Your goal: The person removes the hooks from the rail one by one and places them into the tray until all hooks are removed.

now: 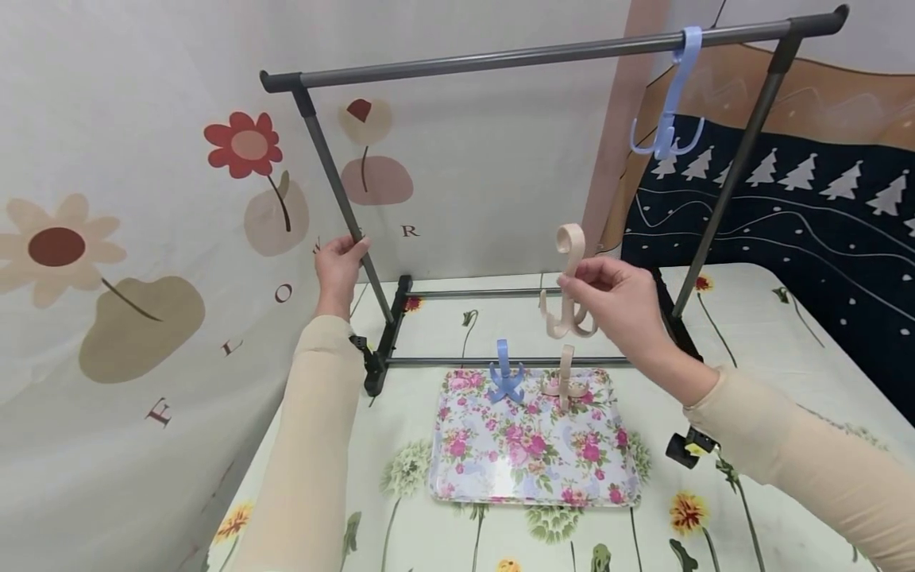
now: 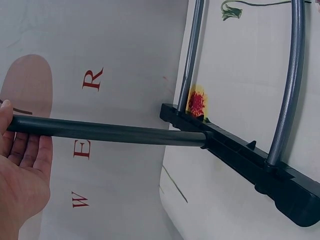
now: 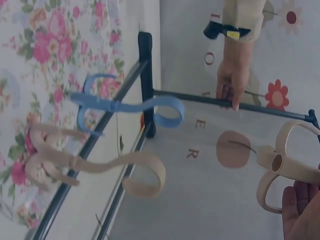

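My left hand (image 1: 339, 274) grips the left post (image 1: 332, 171) of a dark metal clothes rack, thumb and fingers wrapped about the tube. In my right hand (image 1: 623, 306) I pinch a beige multi-prong hook (image 1: 568, 311) by its stem. It hangs upright in front of the rack, below the top bar (image 1: 500, 59), its curled end up. The right wrist view shows the same hook (image 3: 295, 170) at its right edge beside my fingers. A light blue hook (image 1: 672, 99) hangs from the bar's right part.
On the bed or table cover lies a floral tray (image 1: 529, 485). At its far edge are a blue hook (image 1: 505, 383) and another beige hook (image 1: 565, 381). The rack's two lower rods (image 1: 429, 361) run behind the tray between black feet (image 1: 386, 345). A printed curtain (image 1: 465, 159) stands behind.
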`<state>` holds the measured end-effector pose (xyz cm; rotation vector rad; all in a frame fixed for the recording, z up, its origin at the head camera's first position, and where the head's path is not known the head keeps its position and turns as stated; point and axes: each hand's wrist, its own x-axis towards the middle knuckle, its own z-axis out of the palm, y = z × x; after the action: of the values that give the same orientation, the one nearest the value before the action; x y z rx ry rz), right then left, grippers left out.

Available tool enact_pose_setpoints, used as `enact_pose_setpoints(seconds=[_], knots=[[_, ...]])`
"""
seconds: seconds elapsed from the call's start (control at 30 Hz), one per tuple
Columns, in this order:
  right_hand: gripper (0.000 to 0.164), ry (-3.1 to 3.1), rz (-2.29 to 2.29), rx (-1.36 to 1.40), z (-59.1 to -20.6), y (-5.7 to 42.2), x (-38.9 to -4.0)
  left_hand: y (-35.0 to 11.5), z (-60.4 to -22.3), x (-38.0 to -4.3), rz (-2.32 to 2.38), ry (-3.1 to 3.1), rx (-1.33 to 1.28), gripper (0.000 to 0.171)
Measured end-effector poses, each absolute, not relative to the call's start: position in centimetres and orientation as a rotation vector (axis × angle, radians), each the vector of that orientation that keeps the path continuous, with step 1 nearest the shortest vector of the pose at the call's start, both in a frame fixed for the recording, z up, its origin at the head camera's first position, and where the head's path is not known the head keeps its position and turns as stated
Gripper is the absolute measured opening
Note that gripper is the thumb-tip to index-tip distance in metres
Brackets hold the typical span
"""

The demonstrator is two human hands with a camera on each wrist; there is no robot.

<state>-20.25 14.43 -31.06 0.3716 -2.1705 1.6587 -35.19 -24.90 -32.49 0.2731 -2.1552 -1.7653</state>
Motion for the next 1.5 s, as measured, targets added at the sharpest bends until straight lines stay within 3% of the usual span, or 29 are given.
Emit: enact_pose_setpoints(seconds=[1.03, 1.5], knots=[[0.006, -2.441, 1.869, 0.377, -40.5, 8.1, -17.0, -25.0, -32.6, -35.3, -1.755, -2.159, 0.252, 0.041], [0.006, -2.494, 1.865, 0.313, -44.8, 6.3, -16.1, -25.0, -32.6, -35.4, -1.744, -2.168, 0.266, 0.042]])
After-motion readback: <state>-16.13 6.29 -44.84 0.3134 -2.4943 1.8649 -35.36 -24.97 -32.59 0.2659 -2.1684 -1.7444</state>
